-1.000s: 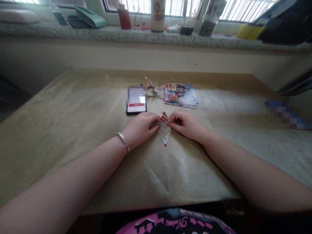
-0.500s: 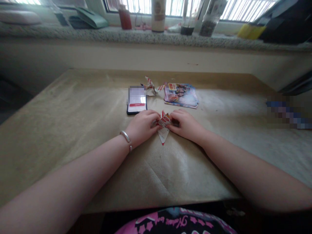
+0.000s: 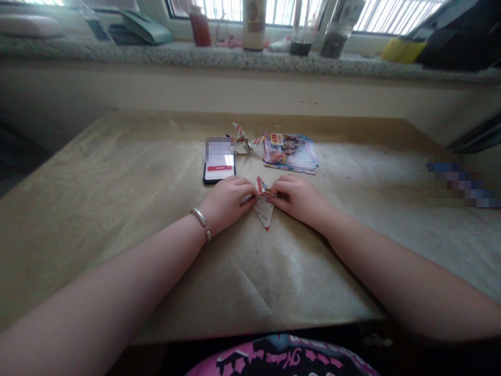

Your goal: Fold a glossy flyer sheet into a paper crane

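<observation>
Daylight floods a barred window [image 3: 395,15] well beyond the grip, burning its panes to white glare, while the left hand [image 3: 229,201] and right hand [image 3: 299,199] on a folded paper [image 3: 264,209] sit in flat, dim, nearly shadowless light. A paper-covered table [image 3: 97,209] falls into murk at far left and along the near edge. A wide lens bows the granite sill [image 3: 235,60] toward the frame's edges. Pixelated blur masks a phone screen [image 3: 219,151] just beyond the grip and a patch [image 3: 462,180] far to its right.
</observation>
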The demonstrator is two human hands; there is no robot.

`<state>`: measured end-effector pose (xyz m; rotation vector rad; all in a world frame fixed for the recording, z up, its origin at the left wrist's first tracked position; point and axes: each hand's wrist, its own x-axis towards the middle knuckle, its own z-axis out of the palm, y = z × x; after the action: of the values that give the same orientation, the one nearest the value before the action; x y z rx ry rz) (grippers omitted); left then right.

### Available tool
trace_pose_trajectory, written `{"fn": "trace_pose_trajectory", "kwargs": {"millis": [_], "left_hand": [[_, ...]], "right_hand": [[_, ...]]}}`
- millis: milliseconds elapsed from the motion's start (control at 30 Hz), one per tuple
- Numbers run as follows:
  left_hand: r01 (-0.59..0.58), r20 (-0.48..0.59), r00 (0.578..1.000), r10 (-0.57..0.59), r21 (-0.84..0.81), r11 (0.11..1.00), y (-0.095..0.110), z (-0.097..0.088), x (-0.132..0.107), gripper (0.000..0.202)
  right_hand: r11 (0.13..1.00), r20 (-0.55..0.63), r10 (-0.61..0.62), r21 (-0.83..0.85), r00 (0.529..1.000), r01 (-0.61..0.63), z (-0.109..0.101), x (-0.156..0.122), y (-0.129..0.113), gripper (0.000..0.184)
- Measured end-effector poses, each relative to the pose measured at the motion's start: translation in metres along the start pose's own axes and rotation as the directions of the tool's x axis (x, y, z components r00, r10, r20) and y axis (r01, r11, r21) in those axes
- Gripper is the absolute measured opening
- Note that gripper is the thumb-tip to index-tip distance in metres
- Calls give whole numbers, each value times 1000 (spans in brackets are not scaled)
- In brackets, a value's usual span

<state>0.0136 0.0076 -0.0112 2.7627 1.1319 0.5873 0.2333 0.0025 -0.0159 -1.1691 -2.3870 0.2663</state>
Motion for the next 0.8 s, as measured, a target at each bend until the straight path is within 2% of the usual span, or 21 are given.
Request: {"fn": "trace_pose_trajectory", "kwargs": {"millis": [167, 400, 633, 800], "left_hand": [[-94, 18, 995, 95, -37, 995, -1, -2, -1, 15], [-104, 59, 993, 104, -12, 995, 0, -7, -1, 18], [-127, 67, 990, 126, 3, 992, 0, -9, -3, 21], [-153, 86, 985, 148, 63, 986, 1, -10, -4, 21]], "right_hand": [[996, 56, -92, 14, 994, 91, -4, -1, 4, 13], [993, 91, -118, -6, 989, 119, -8, -3, 0, 21], [992, 114, -121, -15, 986, 124, -14, -3, -3, 21], [985, 131, -144, -80, 981, 155, -17, -3, -4, 21]]}}
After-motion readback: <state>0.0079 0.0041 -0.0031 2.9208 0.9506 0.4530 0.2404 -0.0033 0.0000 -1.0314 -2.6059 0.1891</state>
